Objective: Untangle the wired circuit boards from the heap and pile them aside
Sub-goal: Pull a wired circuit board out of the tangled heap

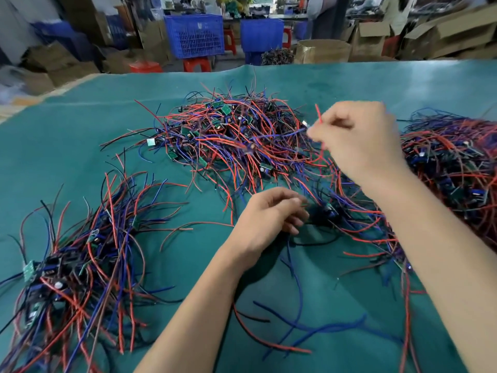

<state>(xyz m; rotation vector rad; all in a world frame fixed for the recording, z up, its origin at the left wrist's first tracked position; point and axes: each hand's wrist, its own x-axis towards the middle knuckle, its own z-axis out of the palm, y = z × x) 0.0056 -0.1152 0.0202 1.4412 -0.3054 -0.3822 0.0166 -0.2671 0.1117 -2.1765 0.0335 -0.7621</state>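
Loose blue wires (309,328) and red ones lay nearest the camera on the green mat (67,146), between the two forearms. Left of them sat the sorted pile (80,267): wired boards with red, blue and black leads fanning away from the body, a small green board (28,270) at its left edge.

Left hand (269,219) was low over the mat, fingers curled; fingertips met a dark cluster of wires and a board (326,211) just to its right. Blur prevented telling whether it actually gripped them.

Right hand (357,138) was raised above the near right side of the heap, thumb and forefinger pinching a red wire (319,115) whose free end stuck upward past the knuckles. Hand was motion-blurred.

The main heap (236,135) of tangled wired circuit boards lay at the middle of the mat beyond both hands, green boards showing among the leads. A second dense mass (454,160) lay at the right edge.

Background: blue crates (194,35), cardboard boxes (454,30), red stools (197,64).
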